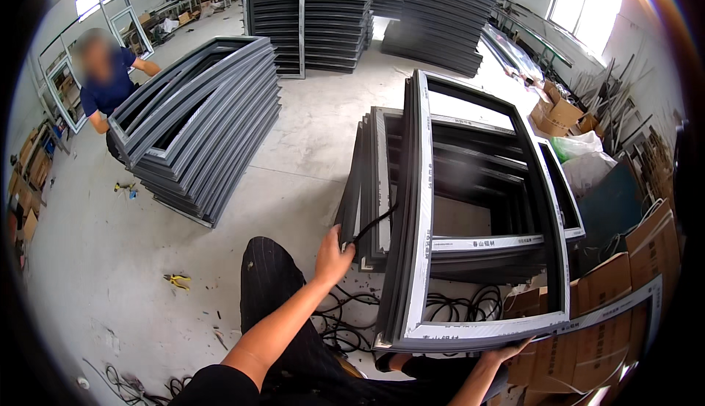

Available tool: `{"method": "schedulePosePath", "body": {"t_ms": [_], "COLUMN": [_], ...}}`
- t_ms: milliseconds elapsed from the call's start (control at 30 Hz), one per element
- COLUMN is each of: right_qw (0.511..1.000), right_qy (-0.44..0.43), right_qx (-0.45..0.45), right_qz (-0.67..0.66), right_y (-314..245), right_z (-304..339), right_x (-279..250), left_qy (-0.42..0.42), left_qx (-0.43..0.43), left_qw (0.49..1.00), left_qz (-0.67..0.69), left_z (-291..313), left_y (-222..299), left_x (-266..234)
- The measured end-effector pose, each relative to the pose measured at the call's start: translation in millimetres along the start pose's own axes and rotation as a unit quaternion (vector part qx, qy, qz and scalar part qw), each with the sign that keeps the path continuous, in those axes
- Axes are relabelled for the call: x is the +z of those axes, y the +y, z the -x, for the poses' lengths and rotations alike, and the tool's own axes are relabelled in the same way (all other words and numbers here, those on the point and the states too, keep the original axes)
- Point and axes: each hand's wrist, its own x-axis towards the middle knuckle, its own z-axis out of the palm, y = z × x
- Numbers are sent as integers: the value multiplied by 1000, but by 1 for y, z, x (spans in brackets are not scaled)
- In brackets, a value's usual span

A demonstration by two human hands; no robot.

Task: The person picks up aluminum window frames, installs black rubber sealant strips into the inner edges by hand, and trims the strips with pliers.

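Note:
A dark grey window frame (pixel 424 208) with white film on its face leans upright in front of me, tilted against a stack of frames. My left hand (pixel 335 259) is closed around a black rubber strip (pixel 376 224), which runs up to the frame's left side and trails down toward the floor. At the frame's bottom edge, my right hand (pixel 507 352) grips from below, its fingers partly hidden by the profile. Behind stands the stack of similar frames (pixel 382 178). Loops of black strip (pixel 341 321) lie on the floor by my leg.
A co-worker (pixel 106 83) stands by another stack of frames (pixel 213 127) at the left. Yellow-handled pliers (pixel 177 281) lie on the floor. Cardboard boxes (pixel 602 332) and another frame (pixel 650 318) are at the right. Taller frame stacks (pixel 323 24) stand at the back.

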Motion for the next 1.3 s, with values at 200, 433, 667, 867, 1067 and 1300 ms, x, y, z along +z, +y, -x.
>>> {"method": "schedulePosePath", "body": {"t_ms": [200,433,667,867,1067,1300], "right_qw": [999,999,999,999,999,999], "right_qy": [33,39,7,10,24,33], "right_qx": [3,-1,0,12,-10,0], "right_qz": [9,34,33,28,28,5], "right_y": [4,-1,-5,2,2,8], "right_z": [20,3,-9,5,21,42], "right_x": [56,62,43,49,54,62], "left_qy": [-137,-119,-91,1,-206,-317], "left_qx": [-76,57,-43,170,-64,-76], "left_qw": [978,991,994,985,976,919], "left_qz": [138,29,53,-8,33,223], "left_z": [2,10,20,-26,-7,21], "left_y": [-62,-87,-49,-54,-14,15], "left_x": [23,23,16,25,-10,-37]}}
